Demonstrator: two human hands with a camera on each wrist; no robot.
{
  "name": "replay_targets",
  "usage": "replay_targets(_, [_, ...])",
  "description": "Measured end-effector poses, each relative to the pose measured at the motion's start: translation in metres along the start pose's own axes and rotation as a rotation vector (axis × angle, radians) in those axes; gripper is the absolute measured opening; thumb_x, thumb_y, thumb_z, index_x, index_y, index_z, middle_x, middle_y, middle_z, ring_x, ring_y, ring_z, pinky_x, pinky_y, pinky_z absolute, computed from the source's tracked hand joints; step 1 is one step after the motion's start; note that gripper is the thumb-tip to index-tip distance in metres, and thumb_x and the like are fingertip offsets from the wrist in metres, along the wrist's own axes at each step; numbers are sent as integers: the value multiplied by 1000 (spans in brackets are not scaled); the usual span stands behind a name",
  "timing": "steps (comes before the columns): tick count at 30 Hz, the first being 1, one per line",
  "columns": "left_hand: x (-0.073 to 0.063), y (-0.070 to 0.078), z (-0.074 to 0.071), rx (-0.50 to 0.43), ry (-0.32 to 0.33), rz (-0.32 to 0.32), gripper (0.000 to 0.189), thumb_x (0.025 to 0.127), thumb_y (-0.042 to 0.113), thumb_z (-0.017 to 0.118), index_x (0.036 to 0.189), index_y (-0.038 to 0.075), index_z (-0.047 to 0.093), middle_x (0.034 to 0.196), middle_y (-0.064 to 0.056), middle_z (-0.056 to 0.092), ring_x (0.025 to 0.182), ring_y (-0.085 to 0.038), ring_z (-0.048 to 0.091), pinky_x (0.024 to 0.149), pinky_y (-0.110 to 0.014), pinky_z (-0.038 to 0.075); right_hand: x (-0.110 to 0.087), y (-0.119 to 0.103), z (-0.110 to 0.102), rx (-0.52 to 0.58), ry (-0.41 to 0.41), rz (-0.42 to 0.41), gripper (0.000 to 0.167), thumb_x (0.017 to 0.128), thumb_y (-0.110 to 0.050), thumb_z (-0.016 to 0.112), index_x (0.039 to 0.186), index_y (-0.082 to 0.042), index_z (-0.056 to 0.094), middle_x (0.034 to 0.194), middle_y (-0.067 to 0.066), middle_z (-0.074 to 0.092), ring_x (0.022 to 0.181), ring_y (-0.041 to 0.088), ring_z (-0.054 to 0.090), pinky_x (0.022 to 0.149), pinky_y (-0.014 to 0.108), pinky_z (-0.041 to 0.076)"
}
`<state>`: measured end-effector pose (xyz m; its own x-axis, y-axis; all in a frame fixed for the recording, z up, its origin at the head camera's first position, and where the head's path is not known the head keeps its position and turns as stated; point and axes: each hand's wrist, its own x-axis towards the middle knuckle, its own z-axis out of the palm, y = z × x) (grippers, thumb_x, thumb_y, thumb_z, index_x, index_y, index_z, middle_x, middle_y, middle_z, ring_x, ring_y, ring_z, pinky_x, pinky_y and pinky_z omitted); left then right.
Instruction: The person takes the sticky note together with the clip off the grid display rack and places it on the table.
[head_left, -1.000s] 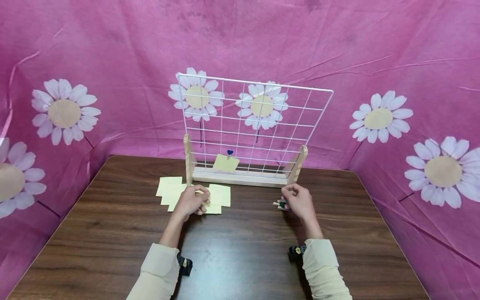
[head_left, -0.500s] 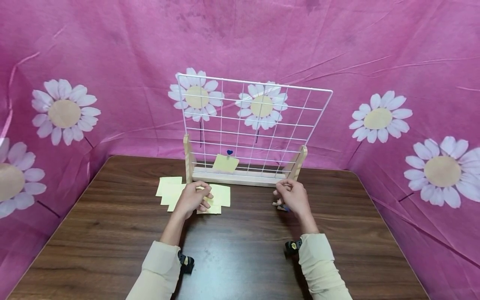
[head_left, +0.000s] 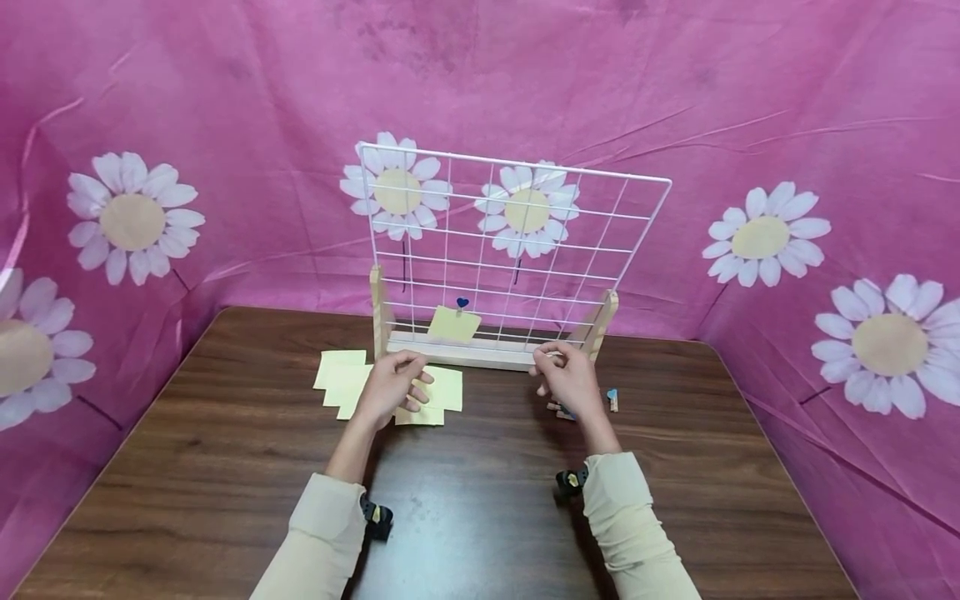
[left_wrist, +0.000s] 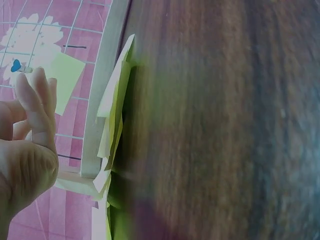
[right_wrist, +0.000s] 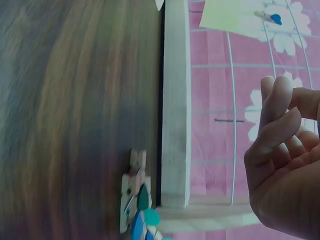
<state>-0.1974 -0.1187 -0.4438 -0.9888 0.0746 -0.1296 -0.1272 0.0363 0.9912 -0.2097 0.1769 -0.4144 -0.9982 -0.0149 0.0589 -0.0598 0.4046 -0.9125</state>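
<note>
My left hand hovers over the spread of yellow sticky notes, its fingers loosely bent with nothing seen between them. My right hand is raised before the right part of the white wire grid stand; its fingers are loosely curled and no object shows in them. Low on the grid, one yellow sticky note hangs tilted from a small wooden clothespin with a blue heart. Beneath the right hand lie small wooden clothespins with coloured decorations, partly hidden by the hand in the head view.
A single clothespin with a light blue top lies right of the right hand. The stand's wooden side supports rise from the dark wooden table. Behind hangs a pink cloth with daisies.
My right hand has moved left and forward from the clothespins, uncovering the light blue one. My left hand has risen slightly and its fingers have spread a little.
</note>
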Motion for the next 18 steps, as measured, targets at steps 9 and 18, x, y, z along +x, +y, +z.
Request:
replay_targets(9, [1, 4, 0, -27, 1, 29, 37, 108, 22, 51, 133, -4, 61, 99, -25, 70, 55, -16, 66, 47, -27, 59, 8, -10, 12, 54, -35, -80, 23, 103, -15, 61, 113, 5, 65, 75, 10, 71, 49, 34, 62, 47, 29, 52])
replay_targets(18, [7, 11, 5, -27, 4, 58, 39, 109, 25, 49, 131, -4, 62, 99, -20, 71, 58, -16, 67, 48, -28, 59, 10, -23, 18, 13, -36, -132, 22, 102, -16, 62, 110, 3, 67, 77, 15, 71, 51, 38, 63, 48, 35, 55])
